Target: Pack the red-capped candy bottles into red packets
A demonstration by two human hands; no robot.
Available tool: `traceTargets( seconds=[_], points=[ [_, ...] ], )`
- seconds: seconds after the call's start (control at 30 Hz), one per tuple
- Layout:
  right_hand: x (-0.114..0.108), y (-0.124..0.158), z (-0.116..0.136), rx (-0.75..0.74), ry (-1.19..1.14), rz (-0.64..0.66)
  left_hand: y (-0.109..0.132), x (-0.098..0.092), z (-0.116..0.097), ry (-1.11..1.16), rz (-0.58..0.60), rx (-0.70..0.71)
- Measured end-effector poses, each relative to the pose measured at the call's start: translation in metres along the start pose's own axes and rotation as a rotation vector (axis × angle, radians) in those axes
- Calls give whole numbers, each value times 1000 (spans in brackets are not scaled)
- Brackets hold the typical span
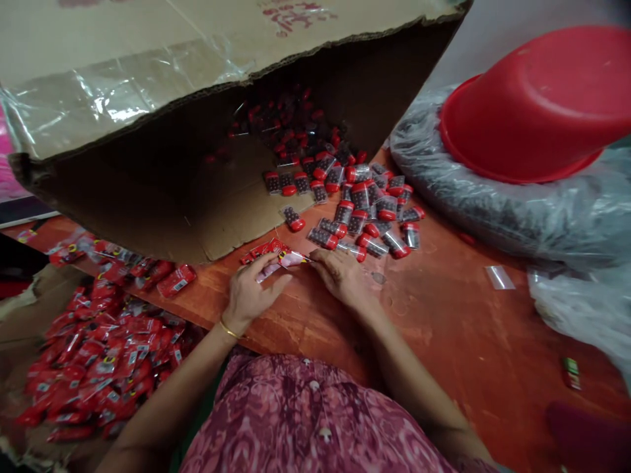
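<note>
My left hand point(251, 289) pinches a small red-printed plastic packet point(276, 255) on the reddish table point(444, 315). My right hand point(340, 272) holds the packet's other end, fingers curled on its clear part. Just beyond my hands lies a heap of small clear vials with red caps point(365, 203), spilling out of a tipped cardboard box point(148, 118). Several filled red packets point(98, 355) are piled at my lower left.
A red plastic basin point(537, 105) rests upside down on a big clear bag of dark contents point(493, 203) at the right. A loose clear sleeve point(499, 277) and a small green-red item point(572, 373) lie on the table's right side.
</note>
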State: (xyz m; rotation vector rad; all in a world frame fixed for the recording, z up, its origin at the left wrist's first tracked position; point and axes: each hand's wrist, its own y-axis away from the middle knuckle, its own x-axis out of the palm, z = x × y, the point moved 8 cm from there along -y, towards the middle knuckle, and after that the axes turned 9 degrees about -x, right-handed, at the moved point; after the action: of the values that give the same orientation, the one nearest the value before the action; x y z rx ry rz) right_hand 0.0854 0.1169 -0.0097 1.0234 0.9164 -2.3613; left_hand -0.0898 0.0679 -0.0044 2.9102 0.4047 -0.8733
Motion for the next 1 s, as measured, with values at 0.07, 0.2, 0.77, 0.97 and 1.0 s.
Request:
traceTargets(
  seconds=[0.07, 0.2, 0.77, 0.97, 1.0],
  points=[
    [-9, 1, 7, -41, 17, 40, -3, 10, -4, 141, 43, -125],
    [-24, 4, 4, 41, -96, -79, -13, 43, -12, 370, 240, -234],
    [7, 35, -7, 512, -816, -340, 5, 77, -16, 671, 378, -373],
    [4, 37, -1, 400, -737, -175, 16, 92, -2, 715, 558, -620],
    [3, 37, 0, 381, -719, -154, 18, 92, -1, 718, 544, -641]
  ],
)
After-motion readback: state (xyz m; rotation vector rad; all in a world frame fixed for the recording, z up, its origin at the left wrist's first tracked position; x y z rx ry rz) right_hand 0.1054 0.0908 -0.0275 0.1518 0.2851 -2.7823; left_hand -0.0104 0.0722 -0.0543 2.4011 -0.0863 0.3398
